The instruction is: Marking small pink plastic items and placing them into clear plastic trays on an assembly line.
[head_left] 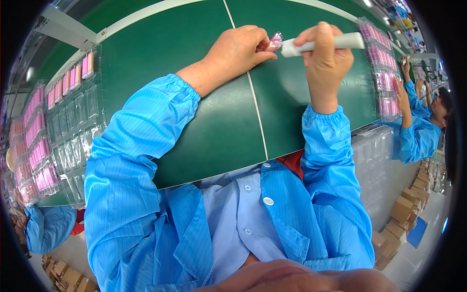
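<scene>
Near the far middle of the green tabletop (209, 131), my left hand (238, 51) is closed, thumb and fingertips pinching a small shiny pink-and-clear piece (276, 39). I cannot make out exactly what that piece is. My right hand (327, 63) wraps round a thick white cylindrical tool (351, 41), held nearly level. Its left end points at the pink piece, very close to it; whether they touch I cannot tell.
Transparent trays (73, 124) at the left hold several pink and tan pieces. More pink pieces fill a tray (384, 63) on the right edge, beside a co-worker's hand (402, 97). Another person's blue sleeve (46, 226) shows lower left. Cardboard boxes (401, 214) stand on the floor.
</scene>
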Motion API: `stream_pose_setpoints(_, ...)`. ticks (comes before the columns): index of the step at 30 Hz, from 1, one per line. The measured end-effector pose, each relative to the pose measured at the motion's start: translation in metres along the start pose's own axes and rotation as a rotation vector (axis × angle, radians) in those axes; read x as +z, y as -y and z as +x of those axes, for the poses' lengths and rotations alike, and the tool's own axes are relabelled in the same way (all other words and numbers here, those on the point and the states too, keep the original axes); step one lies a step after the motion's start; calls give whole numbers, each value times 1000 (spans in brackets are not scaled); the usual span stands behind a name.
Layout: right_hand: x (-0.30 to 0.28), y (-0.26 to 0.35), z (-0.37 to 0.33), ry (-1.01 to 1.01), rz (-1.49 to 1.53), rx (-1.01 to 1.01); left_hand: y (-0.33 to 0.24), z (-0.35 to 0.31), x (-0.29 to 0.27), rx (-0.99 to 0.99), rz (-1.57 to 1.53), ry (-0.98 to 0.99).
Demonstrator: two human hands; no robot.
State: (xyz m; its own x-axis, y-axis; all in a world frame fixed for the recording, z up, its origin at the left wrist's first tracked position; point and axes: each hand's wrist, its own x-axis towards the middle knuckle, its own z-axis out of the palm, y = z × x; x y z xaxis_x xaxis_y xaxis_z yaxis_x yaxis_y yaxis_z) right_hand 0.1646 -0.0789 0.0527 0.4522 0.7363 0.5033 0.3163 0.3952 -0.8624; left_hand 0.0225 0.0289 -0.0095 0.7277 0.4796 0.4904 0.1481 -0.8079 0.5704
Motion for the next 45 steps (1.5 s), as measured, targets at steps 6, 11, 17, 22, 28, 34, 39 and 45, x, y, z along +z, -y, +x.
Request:
stream_pose_setpoints(6,-5,-4,7,-24,193,128,-3,2,3,13,2,-5)
stream_pose_setpoints(11,0,-5,5,1,113,137,-1,0,4,21,17,-12)
stream_pose_setpoints(17,4,-1,2,9,16,71,-4,2,2,5,-14,16)
stream_pose_setpoints(22,13,5,-2,61,14,38,-3,2,0,19,-12,12)
stream_pose_setpoints(28,13,-4,-3,104,-98,11,-4,1,3,2,-65,-32)
stream_pose_setpoints(34,-4,-9,10,-80,60,-23,10,4,-2,-253,-277,104)
stream_pose_setpoints(39,-26,-36,25,-70,-108,144,24,18,0,-380,-775,140)
stream_pose_setpoints(45,-2,-58,24,-4,-99,219,27,19,-20,-480,-944,95)
